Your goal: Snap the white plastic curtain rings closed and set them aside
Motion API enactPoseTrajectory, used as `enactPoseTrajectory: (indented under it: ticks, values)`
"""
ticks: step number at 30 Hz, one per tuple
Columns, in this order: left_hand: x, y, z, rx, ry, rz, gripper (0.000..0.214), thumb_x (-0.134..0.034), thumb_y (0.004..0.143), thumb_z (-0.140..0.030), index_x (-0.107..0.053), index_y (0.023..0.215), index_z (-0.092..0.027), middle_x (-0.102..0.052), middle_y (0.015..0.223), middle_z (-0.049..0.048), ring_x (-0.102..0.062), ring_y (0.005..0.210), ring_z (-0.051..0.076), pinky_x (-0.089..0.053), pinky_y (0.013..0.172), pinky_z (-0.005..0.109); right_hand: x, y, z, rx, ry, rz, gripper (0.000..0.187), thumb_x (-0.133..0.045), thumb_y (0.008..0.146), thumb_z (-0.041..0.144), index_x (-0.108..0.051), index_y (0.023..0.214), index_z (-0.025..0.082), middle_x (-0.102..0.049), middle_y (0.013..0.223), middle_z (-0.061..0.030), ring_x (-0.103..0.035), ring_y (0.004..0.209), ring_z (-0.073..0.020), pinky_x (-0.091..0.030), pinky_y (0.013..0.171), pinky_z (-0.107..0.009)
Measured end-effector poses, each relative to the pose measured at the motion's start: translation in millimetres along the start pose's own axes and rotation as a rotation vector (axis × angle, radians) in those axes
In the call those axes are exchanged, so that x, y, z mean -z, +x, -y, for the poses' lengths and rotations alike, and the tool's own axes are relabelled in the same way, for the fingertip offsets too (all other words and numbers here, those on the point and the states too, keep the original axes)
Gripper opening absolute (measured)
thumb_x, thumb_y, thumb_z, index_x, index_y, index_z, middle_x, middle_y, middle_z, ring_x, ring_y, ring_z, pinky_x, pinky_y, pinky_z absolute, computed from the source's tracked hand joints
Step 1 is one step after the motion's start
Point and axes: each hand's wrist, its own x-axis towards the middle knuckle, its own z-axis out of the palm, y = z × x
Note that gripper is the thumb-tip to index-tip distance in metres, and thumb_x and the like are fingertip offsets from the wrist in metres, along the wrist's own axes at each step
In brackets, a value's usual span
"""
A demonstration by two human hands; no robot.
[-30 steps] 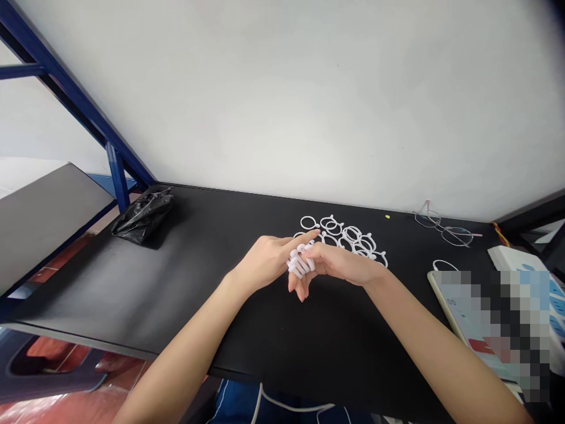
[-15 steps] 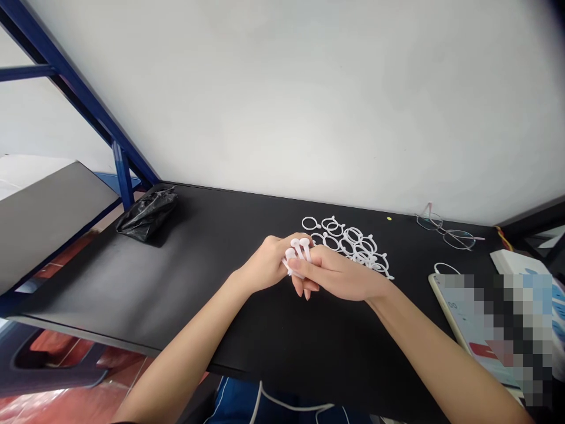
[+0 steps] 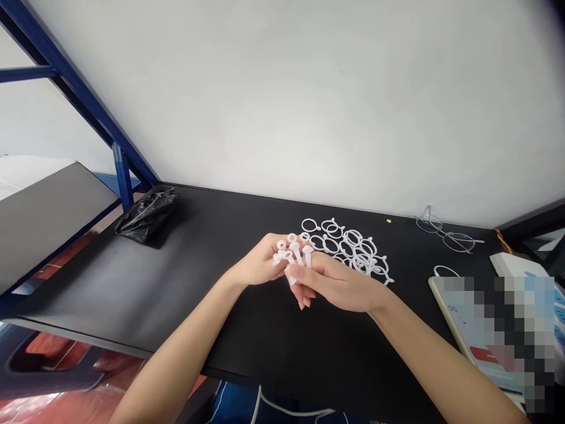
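Fanned wider than a moment ago, white round-headed pieces [image 3: 296, 252] are pinched in the right hand [image 3: 348, 285] and braced, apparently for steadiness, against the left hand [image 3: 258, 262], whose grip cannot be told, near white rings [image 3: 362, 259] on a black table [image 3: 212, 235].

the left hand's [image 3: 260, 259] fingers are partly hidden by the white pieces [image 3: 296, 253] and the right hand [image 3: 346, 285]; the count of pieces cannot be told. the rings [image 3: 362, 259] overlap, covering parts of one another. blocky pixels mask most of the phone [image 3: 463, 321]. the yellow speck [image 3: 389, 221] is too small to identify. the bottom edge cuts off both forearms [image 3: 185, 341].
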Motion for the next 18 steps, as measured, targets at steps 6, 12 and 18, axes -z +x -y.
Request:
enactPoseTrajectory:
  ticks: [6,12,18]
  values:
    - [-4.9,1.4,5.9,-0.002,-0.140,-0.002,0.010,-0.055,0.078,-0.020,-0.060,0.082,-0.013,-0.055,0.058,-0.0034,-0.042,0.040,0.004,-0.035,0.038,0.016,13.8,-1.4,-0.6,0.016,-0.057,0.084,0.036,-0.059,0.090,0.043,-0.056,0.065,0.017,-0.055,0.064,0.0018,-0.053,0.065,-0.0114,-0.047,0.070,-0.027]
    - [0.1,6.3,14.5,-0.003,-0.030,-0.120,0.011,-0.044,0.076,-0.011,-0.053,0.073,-0.015,-0.053,0.055,-0.0054,-0.044,0.039,0.004,-0.034,0.039,0.014,24.6,5.5,-14.1,0.020,0.189,-0.060,0.023,-0.069,0.083,0.035,-0.064,0.091,0.015,-0.067,0.088,-0.0037,-0.063,0.068,-0.0122,-0.054,0.067,-0.028]
    - [32.2,5.2,27.8,0.185,0.434,-0.229,0.015,-0.041,0.077,-0.014,-0.052,0.067,-0.017,-0.054,0.052,-0.0037,-0.050,0.041,0.009,-0.038,0.047,0.019,51.3,6.6,-31.5,-0.120,0.055,-0.601,0.033,-0.071,0.079,0.045,-0.063,0.092,0.017,-0.069,0.104,-0.0100,-0.067,0.075,-0.0159,-0.054,0.061,-0.027]
